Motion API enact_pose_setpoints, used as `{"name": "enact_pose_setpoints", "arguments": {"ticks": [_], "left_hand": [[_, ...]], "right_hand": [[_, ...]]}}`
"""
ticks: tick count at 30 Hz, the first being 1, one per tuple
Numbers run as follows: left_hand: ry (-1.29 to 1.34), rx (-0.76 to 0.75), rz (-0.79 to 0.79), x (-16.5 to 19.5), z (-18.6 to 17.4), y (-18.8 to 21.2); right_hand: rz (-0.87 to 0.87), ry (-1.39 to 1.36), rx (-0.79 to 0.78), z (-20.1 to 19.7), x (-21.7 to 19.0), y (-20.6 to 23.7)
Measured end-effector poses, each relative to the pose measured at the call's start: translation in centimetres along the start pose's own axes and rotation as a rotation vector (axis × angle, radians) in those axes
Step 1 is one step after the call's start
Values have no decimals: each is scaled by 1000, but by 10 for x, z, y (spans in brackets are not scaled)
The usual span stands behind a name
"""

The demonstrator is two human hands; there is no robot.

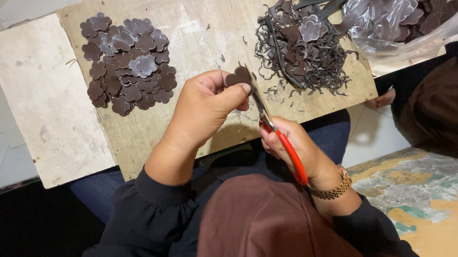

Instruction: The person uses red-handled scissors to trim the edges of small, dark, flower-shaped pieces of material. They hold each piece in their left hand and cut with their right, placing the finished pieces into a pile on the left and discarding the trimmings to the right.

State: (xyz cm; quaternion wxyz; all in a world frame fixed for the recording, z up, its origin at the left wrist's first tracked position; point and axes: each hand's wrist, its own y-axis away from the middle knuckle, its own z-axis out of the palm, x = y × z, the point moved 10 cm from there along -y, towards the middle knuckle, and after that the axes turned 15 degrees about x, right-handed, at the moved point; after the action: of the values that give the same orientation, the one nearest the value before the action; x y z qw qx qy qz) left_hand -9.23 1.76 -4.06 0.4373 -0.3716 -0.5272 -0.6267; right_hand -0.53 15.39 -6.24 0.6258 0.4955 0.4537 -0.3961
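On the board point(189, 18), cut flower shapes point(127, 60) lie left, scraps point(301, 48) right, bag point(409, 14) beyond

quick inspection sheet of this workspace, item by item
surface: wooden board across the lap, pale slab at its left
job's things: brown flower piece pinched in left hand; red-handled scissors in right hand, blades at the piece
clutter: pile of cut flower shapes left; heap of trimmings right; clear plastic bag of uncut pieces at far right
hands: both busy, left closed on the piece, right on the scissors
cables: nothing seen
surroundings: worn painted floor; another person's foot past the board edge
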Motion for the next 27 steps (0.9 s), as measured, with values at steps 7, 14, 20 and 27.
{"name": "enact_pose_setpoints", "arguments": {"ticks": [7,14,20,27], "left_hand": [[-10,-17,11,6,0,1],[-150,-29,31,9,-2,2],[-118,-17,14,5,-5,3],[-105,-26,7,1,-5,2]], "right_hand": [[-5,-30,-61,7,-4,2],[-61,62,-119,12,-14,-1],[-13,26,-99,11,-8,1],[-7,0,-84,10,-2,1]]}}
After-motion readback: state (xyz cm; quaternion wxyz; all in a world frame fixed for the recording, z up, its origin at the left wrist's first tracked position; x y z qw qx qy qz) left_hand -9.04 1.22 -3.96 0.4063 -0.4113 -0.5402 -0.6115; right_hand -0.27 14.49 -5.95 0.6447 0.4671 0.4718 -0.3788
